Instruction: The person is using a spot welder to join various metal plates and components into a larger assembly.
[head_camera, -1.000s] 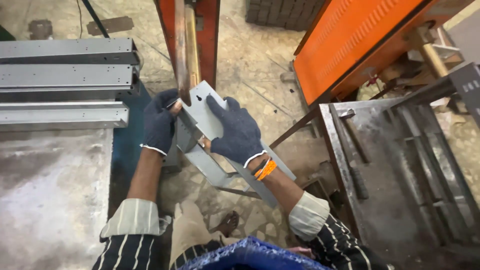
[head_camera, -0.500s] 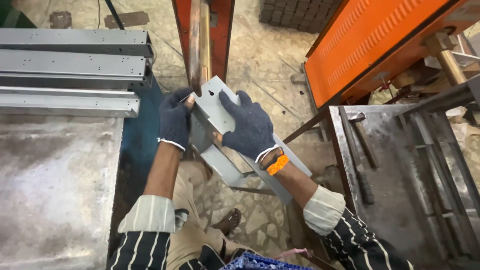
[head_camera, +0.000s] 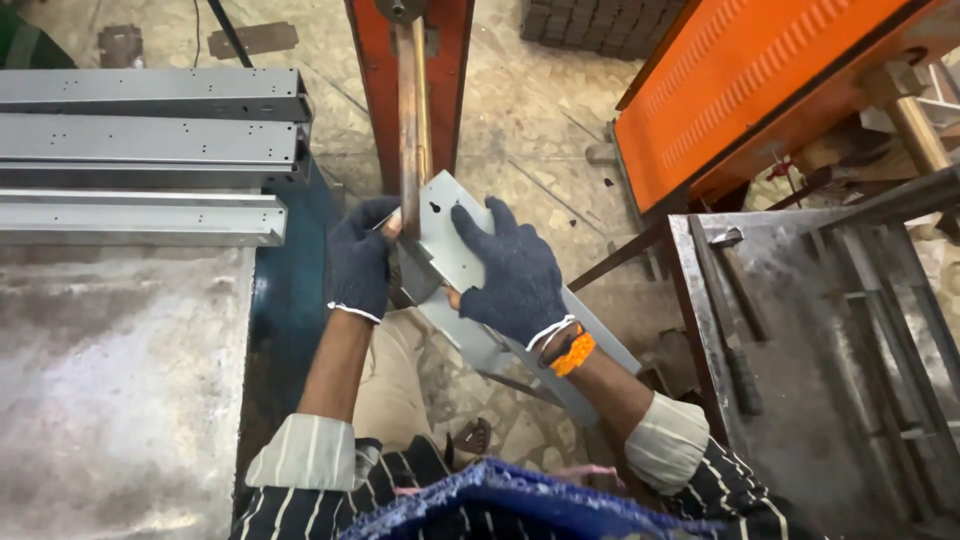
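I hold a grey sheet-metal channel piece (head_camera: 452, 250) with both gloved hands. It slants from the upper left down to the lower right, and its top end rests against a worn vertical metal bar (head_camera: 411, 110) on an orange-red machine frame (head_camera: 450, 70). My left hand (head_camera: 362, 258), in a dark knit glove, grips the piece's left edge near the bar. My right hand (head_camera: 508, 272), also gloved, lies flat on the piece's face with fingers spread. An orange band sits on my right wrist.
Long grey metal channels (head_camera: 150, 150) lie stacked on a steel table (head_camera: 110, 390) at the left. An orange machine cover (head_camera: 760, 80) stands at the upper right. A steel bench with rails and a tool (head_camera: 830, 370) is at the right. Below is a stone floor (head_camera: 540, 130).
The view has shifted, so hands and piece sit higher and more central. The piece's top end has come up against the vertical bar. Both hands keep their hold.
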